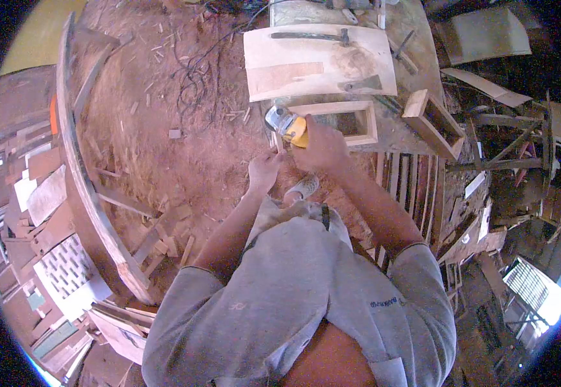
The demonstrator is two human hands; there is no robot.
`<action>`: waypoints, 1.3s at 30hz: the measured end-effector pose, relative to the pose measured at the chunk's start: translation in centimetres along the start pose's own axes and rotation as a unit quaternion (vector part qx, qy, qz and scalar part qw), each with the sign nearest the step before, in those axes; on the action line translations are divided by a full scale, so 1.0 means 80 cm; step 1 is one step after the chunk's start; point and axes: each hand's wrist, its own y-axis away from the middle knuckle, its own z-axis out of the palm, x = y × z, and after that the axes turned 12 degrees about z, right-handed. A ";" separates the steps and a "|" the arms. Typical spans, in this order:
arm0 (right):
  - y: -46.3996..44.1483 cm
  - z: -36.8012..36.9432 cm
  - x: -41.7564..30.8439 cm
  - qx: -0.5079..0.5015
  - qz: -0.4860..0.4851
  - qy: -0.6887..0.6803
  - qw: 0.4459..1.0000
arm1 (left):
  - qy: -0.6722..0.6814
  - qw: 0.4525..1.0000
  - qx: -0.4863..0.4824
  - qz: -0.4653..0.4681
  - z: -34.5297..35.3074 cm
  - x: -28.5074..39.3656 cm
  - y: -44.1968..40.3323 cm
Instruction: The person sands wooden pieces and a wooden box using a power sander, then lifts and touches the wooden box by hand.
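Note:
My right hand (324,147) is wrapped around the yellow body of an angle grinder (295,130). The grinder's metal head and guard point up and left, close to the left end of a rectangular wooden frame (358,140). Just below that head, my left hand (265,170) pinches a narrow piece of wood (279,143). Whether this piece belongs to the frame I cannot tell, because the grinder and my right hand cover that corner.
Beyond the frame, a pale board (287,55) carries a hammer (309,35). An open wooden box (434,124) stands at the right. Dark cable (196,80) snakes over the dusty, scrap-strewn floor. A long wooden beam (87,174) runs along the left, and slats (406,187) lie right.

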 end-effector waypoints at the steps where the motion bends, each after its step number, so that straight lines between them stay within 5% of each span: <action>1: -0.007 0.003 -0.001 0.010 0.003 -0.006 1.000 | 0.016 1.000 -0.010 -0.021 -0.001 0.002 -0.001; 10: -0.036 -0.021 0.036 0.046 0.107 -0.017 0.993 | -0.049 0.996 -0.010 0.072 -0.007 0.009 -0.007; 13: -0.018 -0.020 0.038 0.088 0.085 -0.067 0.990 | -0.020 0.999 -0.042 0.013 -0.002 -0.007 -0.015; 16: -0.001 -0.001 0.028 0.077 0.048 -0.073 0.993 | 0.034 0.994 -0.005 0.104 0.010 0.000 -0.015; 22: 0.006 0.006 -0.022 -0.011 0.126 -0.050 0.991 | 0.219 0.973 -0.035 0.068 0.023 -0.043 -0.032; 28: 0.008 -0.027 0.044 0.031 0.201 -0.058 0.977 | -0.091 0.987 -0.136 0.002 -0.015 0.068 -0.021; 34: 0.006 -0.047 0.126 0.094 0.302 -0.091 0.944 | -0.044 0.992 -0.100 0.065 -0.004 0.003 -0.036; 39: 0.000 -0.070 0.189 0.180 0.271 -0.118 0.938 | 0.032 0.990 -0.100 0.094 0.001 0.003 -0.035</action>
